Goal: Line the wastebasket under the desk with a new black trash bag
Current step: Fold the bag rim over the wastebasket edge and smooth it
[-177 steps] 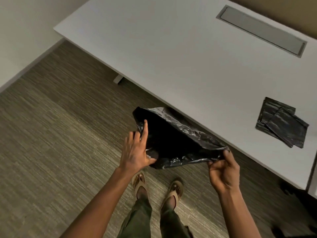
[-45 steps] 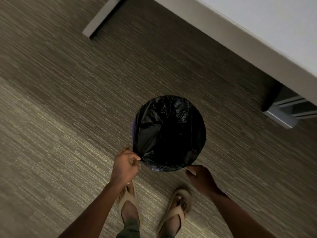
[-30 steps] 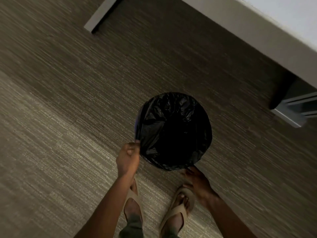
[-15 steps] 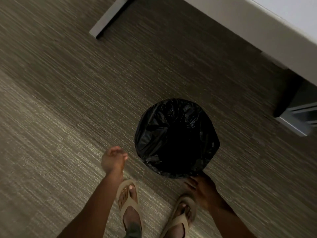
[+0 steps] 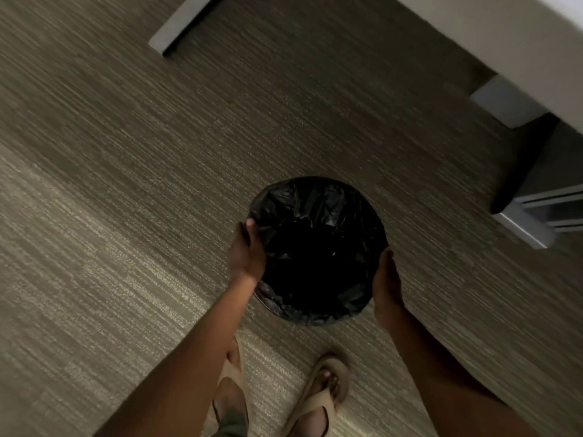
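A round wastebasket stands on the carpet in front of my feet, and a black trash bag (image 5: pixel 315 247) covers its whole mouth and rim, so the basket's own wall is hidden. My left hand (image 5: pixel 246 252) lies against the left side of the rim with the thumb hooked over the plastic. My right hand (image 5: pixel 386 287) presses flat against the right side of the rim. Both hands clasp the lined basket between them.
The white desk (image 5: pixel 504 36) edge crosses the top right corner. One grey desk foot (image 5: pixel 183 25) lies on the carpet at top centre, another (image 5: pixel 533 222) at the right beyond the basket. My sandalled feet (image 5: pixel 325 395) stand just behind the basket.
My left hand, which had drawn away from the basket half a second ago, is back on its left rim. My right hand slid from the near edge up to the right side.
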`<state>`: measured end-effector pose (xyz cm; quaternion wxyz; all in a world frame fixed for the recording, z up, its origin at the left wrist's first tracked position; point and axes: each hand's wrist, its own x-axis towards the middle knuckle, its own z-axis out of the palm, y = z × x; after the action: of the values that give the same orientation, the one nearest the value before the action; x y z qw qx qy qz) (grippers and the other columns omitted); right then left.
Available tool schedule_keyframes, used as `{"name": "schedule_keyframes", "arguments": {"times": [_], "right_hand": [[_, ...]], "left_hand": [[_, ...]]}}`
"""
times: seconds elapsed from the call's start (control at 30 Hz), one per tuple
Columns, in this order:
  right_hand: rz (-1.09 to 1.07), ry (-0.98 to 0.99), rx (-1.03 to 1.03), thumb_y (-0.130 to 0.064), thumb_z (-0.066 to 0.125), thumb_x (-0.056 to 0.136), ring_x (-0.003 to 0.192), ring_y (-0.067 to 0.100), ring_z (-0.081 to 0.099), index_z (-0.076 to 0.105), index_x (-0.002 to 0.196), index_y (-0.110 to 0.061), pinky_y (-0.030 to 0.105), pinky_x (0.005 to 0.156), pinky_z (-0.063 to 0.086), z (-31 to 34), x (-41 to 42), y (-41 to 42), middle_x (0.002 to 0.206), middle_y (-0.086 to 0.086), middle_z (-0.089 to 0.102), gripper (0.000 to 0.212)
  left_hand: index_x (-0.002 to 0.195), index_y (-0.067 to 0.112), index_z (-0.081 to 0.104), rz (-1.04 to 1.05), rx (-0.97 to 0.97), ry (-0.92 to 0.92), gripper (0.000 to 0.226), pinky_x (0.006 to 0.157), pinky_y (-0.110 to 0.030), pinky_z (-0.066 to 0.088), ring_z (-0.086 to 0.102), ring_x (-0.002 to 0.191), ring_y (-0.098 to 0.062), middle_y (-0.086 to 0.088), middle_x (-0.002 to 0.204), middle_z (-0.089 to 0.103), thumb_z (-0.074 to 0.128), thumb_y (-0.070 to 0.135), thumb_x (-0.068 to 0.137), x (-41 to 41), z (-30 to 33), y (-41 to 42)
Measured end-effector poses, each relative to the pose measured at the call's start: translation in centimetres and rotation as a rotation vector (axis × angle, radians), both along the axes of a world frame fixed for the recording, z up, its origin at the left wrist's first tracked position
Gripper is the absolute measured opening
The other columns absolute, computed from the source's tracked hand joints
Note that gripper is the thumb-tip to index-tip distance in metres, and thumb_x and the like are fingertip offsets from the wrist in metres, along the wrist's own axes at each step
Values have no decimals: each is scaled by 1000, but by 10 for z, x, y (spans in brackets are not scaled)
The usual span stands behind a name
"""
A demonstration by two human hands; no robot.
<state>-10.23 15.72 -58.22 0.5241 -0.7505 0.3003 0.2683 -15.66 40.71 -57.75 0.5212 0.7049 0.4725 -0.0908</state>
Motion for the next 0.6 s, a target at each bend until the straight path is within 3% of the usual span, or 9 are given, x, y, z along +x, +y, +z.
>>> {"name": "schedule_keyframes", "arguments": {"times": [0.13,0.2,0.3,0.37,0.43,0.53,0.6], "right_hand": [[-70,197,-74,-66,20,103,135,42,54,53,147,-8,52,112,45,-4,14,-3,149,21,56,80],[-92,197,-167,-65,19,104,133,43,56,56,143,-5,53,112,45,-5,16,-8,145,23,59,81],[-6,-159,-387,-50,30,108,136,40,54,52,146,-4,50,113,43,-1,14,-15,150,22,55,63],[129,-267,-355,-53,27,106,132,39,56,54,144,-9,52,109,46,3,12,-13,147,20,57,64],[247,-188,-299,-52,23,109,141,37,49,46,152,-13,48,117,39,3,16,-10,156,17,49,63],[312,-58,-266,-59,19,106,146,40,43,41,156,-13,54,119,34,1,33,-5,161,18,43,71],[346,-61,-384,-60,23,106,145,42,42,43,154,-9,55,117,35,1,41,-3,160,24,41,73]], "left_hand": [[138,10,63,67,-245,90,85,108,-48,50,63,127,-38,-21,135,67,18,70,100,-3,-14,28],[138,10,63,92,-127,83,74,106,-42,49,63,127,-38,-20,135,67,23,63,105,-3,-17,33],[141,13,60,114,248,-40,56,93,-30,42,63,126,-33,-16,139,66,30,48,109,-4,-10,28],[144,18,57,-15,222,-145,52,92,-27,41,63,124,-28,-10,139,66,32,48,109,-3,-3,15],[143,18,55,-153,167,-186,48,94,-30,45,62,124,-28,-10,138,66,35,45,109,2,-1,8],[137,9,58,-222,170,-147,45,91,-38,51,66,117,-36,-17,128,70,41,40,109,19,0,18],[133,3,59,-293,192,-82,46,89,-39,50,65,117,-39,-22,126,68,48,39,106,30,-1,27]]}}
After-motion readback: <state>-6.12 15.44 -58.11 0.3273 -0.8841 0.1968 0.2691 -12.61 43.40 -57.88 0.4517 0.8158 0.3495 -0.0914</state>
